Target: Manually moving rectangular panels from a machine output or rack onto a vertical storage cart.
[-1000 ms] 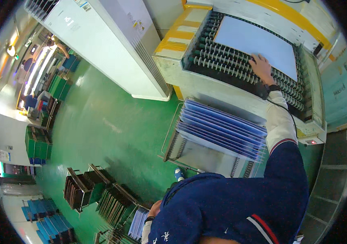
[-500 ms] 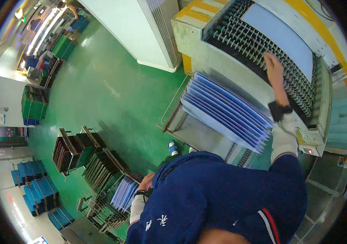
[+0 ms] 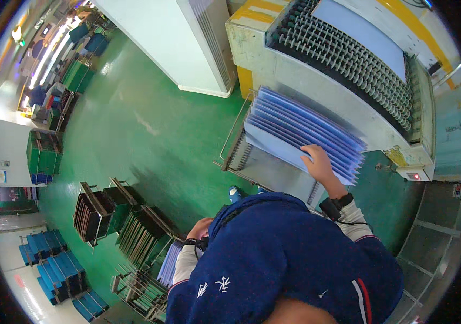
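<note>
Blue panels (image 3: 300, 131) stand in the rack (image 3: 270, 166), my right hand (image 3: 321, 166) at the front one's edge, fingers half-curled, grip unclear like my left hand's (image 3: 200, 229): grasping, I'd say, calling for a firm pinch.

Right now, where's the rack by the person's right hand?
Head view, just right of centre: the rack stands on the green floor in front of the roller machine, with the right hand at its pale blue panels.
</note>
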`<control>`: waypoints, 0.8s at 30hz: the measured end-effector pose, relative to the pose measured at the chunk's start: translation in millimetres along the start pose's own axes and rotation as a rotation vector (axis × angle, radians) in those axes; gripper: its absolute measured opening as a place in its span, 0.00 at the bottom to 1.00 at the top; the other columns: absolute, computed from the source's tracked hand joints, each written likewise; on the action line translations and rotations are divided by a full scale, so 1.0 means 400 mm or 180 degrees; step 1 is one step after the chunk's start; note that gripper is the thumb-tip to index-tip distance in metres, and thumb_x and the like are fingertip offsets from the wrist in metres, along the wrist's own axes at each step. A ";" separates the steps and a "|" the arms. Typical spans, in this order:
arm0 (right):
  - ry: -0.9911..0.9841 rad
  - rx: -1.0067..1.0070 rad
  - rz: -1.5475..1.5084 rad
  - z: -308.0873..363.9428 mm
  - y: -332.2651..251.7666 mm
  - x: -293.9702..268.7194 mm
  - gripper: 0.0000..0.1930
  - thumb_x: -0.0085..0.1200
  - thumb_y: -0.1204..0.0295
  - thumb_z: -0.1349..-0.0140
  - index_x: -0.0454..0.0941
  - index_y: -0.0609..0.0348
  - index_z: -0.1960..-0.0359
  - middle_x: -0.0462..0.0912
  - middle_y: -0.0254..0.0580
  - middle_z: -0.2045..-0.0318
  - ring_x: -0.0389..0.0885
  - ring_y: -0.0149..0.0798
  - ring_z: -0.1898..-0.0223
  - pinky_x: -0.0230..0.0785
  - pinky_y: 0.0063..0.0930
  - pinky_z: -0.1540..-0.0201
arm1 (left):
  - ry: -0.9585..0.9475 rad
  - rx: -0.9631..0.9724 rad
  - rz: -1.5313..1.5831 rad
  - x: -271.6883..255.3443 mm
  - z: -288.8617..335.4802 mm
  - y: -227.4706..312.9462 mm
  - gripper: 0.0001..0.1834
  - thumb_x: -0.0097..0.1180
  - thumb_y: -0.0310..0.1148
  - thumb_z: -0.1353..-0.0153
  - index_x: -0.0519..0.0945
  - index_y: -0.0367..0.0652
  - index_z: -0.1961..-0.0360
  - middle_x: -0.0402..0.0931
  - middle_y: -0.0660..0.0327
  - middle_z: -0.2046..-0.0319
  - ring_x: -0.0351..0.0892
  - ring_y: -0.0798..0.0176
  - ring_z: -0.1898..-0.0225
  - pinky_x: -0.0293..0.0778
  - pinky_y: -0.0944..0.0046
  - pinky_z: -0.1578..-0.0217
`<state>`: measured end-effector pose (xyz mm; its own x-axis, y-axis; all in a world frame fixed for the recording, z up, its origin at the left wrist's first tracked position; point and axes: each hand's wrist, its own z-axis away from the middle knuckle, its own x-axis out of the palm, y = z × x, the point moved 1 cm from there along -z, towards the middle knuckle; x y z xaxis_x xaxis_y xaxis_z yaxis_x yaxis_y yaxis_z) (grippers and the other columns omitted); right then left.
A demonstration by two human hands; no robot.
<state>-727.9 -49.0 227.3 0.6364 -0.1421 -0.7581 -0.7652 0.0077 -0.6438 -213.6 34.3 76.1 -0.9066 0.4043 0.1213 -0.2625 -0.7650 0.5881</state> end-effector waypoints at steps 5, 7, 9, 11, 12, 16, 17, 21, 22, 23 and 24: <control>0.0219 -0.0222 0.0506 0.036 -0.053 0.047 0.17 0.56 0.72 0.49 0.75 0.60 0.56 0.76 0.48 0.57 0.71 0.52 0.54 0.64 0.42 0.51 | 0.0300 -0.0354 0.0365 -0.016 0.008 -0.030 0.16 0.55 0.39 0.42 0.79 0.39 0.59 0.76 0.69 0.73 0.68 0.76 0.80 0.60 0.75 0.82; 0.0323 -0.0316 0.0654 0.046 -0.072 0.059 0.17 0.57 0.72 0.50 0.74 0.60 0.57 0.75 0.47 0.58 0.71 0.53 0.55 0.64 0.42 0.51 | 0.0063 -0.0104 0.0045 -0.047 0.026 -0.036 0.16 0.55 0.40 0.42 0.78 0.40 0.57 0.77 0.69 0.71 0.72 0.75 0.76 0.65 0.75 0.78; 0.0258 -0.0043 0.0576 0.043 -0.097 0.067 0.18 0.58 0.72 0.53 0.75 0.60 0.58 0.74 0.47 0.60 0.71 0.53 0.56 0.64 0.43 0.52 | -0.0161 -0.0641 0.0552 -0.087 0.021 -0.106 0.22 0.51 0.32 0.38 0.69 0.33 0.44 0.72 0.56 0.47 0.71 0.59 0.47 0.65 0.61 0.46; 0.0281 0.0106 0.0573 0.036 -0.085 0.082 0.18 0.58 0.72 0.52 0.73 0.60 0.58 0.73 0.48 0.59 0.70 0.53 0.54 0.64 0.43 0.52 | -0.0244 -0.0605 0.0643 -0.104 0.032 -0.114 0.24 0.50 0.32 0.37 0.65 0.34 0.41 0.70 0.56 0.45 0.70 0.59 0.46 0.64 0.61 0.45; 0.0299 0.0251 0.0566 0.031 -0.072 0.090 0.18 0.58 0.71 0.51 0.72 0.60 0.57 0.73 0.50 0.57 0.69 0.54 0.52 0.64 0.43 0.52 | -0.0273 -0.0668 0.0624 -0.104 0.048 -0.102 0.26 0.50 0.33 0.37 0.63 0.34 0.40 0.69 0.56 0.44 0.69 0.59 0.45 0.64 0.60 0.44; 0.0193 0.0252 0.0861 0.008 -0.041 0.132 0.16 0.59 0.71 0.52 0.74 0.60 0.60 0.75 0.52 0.59 0.71 0.54 0.54 0.65 0.44 0.54 | -0.0623 -0.0253 0.0516 -0.127 0.092 -0.125 0.25 0.52 0.47 0.38 0.69 0.47 0.44 0.73 0.66 0.54 0.74 0.70 0.57 0.73 0.67 0.64; 0.0042 0.0446 0.0948 0.002 -0.038 0.144 0.14 0.58 0.71 0.50 0.74 0.60 0.61 0.76 0.53 0.62 0.73 0.55 0.57 0.66 0.45 0.56 | -0.0603 -0.0232 0.0531 -0.134 0.099 -0.128 0.25 0.52 0.47 0.38 0.69 0.47 0.44 0.73 0.66 0.54 0.74 0.70 0.57 0.73 0.67 0.64; -0.0640 0.1122 0.1283 -0.024 -0.016 0.175 0.11 0.56 0.68 0.47 0.76 0.60 0.66 0.79 0.54 0.68 0.77 0.56 0.63 0.68 0.47 0.61 | -0.0806 -0.0490 0.0546 -0.152 0.137 -0.140 0.31 0.52 0.52 0.40 0.64 0.50 0.39 0.71 0.66 0.49 0.73 0.66 0.52 0.73 0.58 0.58; -0.0644 0.1105 0.1279 -0.033 -0.004 0.181 0.11 0.56 0.68 0.47 0.76 0.60 0.66 0.79 0.54 0.68 0.77 0.56 0.63 0.68 0.47 0.61 | -0.0905 -0.0445 0.0642 -0.152 0.145 -0.140 0.34 0.53 0.54 0.41 0.62 0.50 0.38 0.70 0.66 0.48 0.73 0.66 0.52 0.73 0.56 0.57; -0.0620 0.1193 0.1374 -0.044 0.013 0.185 0.11 0.56 0.67 0.47 0.76 0.61 0.67 0.80 0.54 0.68 0.78 0.56 0.62 0.68 0.48 0.61 | -0.0892 -0.0439 0.0651 -0.152 0.152 -0.139 0.34 0.53 0.54 0.41 0.62 0.50 0.38 0.70 0.66 0.48 0.73 0.66 0.52 0.73 0.56 0.57; -0.0594 0.1272 0.1469 -0.057 0.025 0.188 0.11 0.56 0.66 0.47 0.76 0.61 0.68 0.80 0.54 0.68 0.78 0.56 0.62 0.68 0.49 0.62 | -0.0966 -0.0413 0.0648 -0.152 0.158 -0.143 0.36 0.54 0.54 0.42 0.61 0.50 0.37 0.70 0.66 0.48 0.73 0.67 0.52 0.73 0.57 0.58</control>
<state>-690.0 -82.1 166.3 0.2837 0.1387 -0.9488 -0.8922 0.4007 -0.2082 -122.5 85.1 85.6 -0.8104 0.3528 0.4677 -0.1446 -0.8941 0.4239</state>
